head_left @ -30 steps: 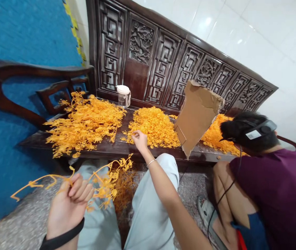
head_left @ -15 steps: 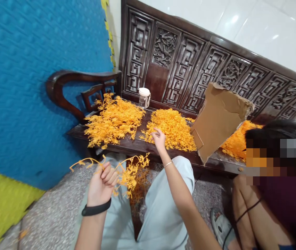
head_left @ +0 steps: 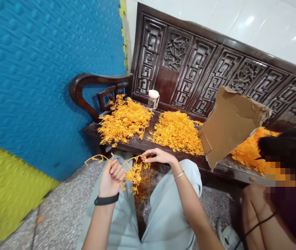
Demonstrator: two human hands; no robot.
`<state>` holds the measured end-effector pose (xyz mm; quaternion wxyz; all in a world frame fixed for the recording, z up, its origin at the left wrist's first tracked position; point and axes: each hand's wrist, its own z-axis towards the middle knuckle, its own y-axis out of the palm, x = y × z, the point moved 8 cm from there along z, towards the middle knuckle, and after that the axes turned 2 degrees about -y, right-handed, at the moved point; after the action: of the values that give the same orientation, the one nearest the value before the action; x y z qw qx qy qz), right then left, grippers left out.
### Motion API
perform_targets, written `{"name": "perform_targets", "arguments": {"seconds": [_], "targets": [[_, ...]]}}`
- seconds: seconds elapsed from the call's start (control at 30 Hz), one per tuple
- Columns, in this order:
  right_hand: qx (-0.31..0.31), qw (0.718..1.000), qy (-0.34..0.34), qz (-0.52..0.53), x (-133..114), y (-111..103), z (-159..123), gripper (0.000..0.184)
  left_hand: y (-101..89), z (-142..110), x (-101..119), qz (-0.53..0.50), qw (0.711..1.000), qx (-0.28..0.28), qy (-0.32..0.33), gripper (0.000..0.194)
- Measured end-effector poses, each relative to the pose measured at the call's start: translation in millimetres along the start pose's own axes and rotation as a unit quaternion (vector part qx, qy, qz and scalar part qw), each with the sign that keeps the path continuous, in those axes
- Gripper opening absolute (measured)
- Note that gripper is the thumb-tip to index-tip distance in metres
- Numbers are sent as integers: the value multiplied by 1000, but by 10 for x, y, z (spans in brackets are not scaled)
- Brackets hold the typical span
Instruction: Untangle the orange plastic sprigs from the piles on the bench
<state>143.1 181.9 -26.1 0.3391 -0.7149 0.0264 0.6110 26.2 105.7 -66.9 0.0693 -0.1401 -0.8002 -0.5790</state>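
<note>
One orange sprig: before the front edge of the bench, in our closed left hand.
Right hand: fingertips at the sprig; we cannot tell if pinching.
Gap: between bench-top piles.

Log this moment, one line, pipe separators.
left hand: gripping orange sprig | right hand: at sprig's right end, pinch unclear | bench: orange piles, lidded cup

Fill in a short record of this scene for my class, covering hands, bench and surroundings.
Left hand: closed around an orange sprig
Right hand: fingertips at the sprig's end; firmness unclear
Bench: dark carved wood
Orange piles: three main ones on the seat
Cardboard: tilted, between middle and right piles
White-lidded cup: upright, near the backrest
Nearby: another person, right edge
</note>
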Motion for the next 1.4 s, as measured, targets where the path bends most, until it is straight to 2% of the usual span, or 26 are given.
{"name": "perform_targets", "arguments": {"seconds": [0.1,0.17,0.27,0.37,0.53,0.6,0.7,0.8,0.93,1.07,1.13,1.2,1.23,1.3,1.33,1.4], "targets": [[30,1000,1,2,23,-54,0,25,-33,0,48,-1,1000,5,9,47],[73,997,-6,17,22,-131,0,22,-53,5,70,0,1000,4,13,47],[167,985,-24,21,-6,-288,-22,22,-78,19,84,5,1000,5,18,46],[275,961,-33,21,-25,-451,-80,22,-91,39,66,5,1000,8,15,46],[475,877,-71,6,-54,-738,-300,18,-74,104,-97,-9,1000,2,-30,46],[528,847,-69,-14,-25,-817,-380,18,-60,131,-253,-18,997,-2,-73,46],[608,793,-29,-20,96,-940,-523,17,-2,150,-552,-34,990,-23,-136,46],[670,743,11,-1,217,-1034,-674,16,92,134,-868,-53,982,-36,-180,45],[710,704,28,11,272,-1091,-822,16,219,89,-1162,-73,974,-24,-213,46],[742,671,8,2,280,-1199,-985,18,295,47,-1232,-81,972,-32,-220,46],[778,628,-5,13,321,-1329,-1179,19,257,28,-1214,-82,971,-28,-223,46],[820,571,-13,48,407,-1478,-1431,19,172,26,-1148,-86,972,-15,-218,46],[830,553,-19,66,450,-1551,-1534,19,125,33,-1092,-88,973,-10,-212,45],[825,558,-37,83,492,-1673,-1634,21,49,65,-938,-91,978,-6,-189,45],[812,576,-45,82,494,-1709,-1625,22,25,86,-843,-91,981,-8,-172,45],[769,632,-53,79,480,-1711,-1490,23,-1,124,-646,-89,987,-10,-135,45]]}}
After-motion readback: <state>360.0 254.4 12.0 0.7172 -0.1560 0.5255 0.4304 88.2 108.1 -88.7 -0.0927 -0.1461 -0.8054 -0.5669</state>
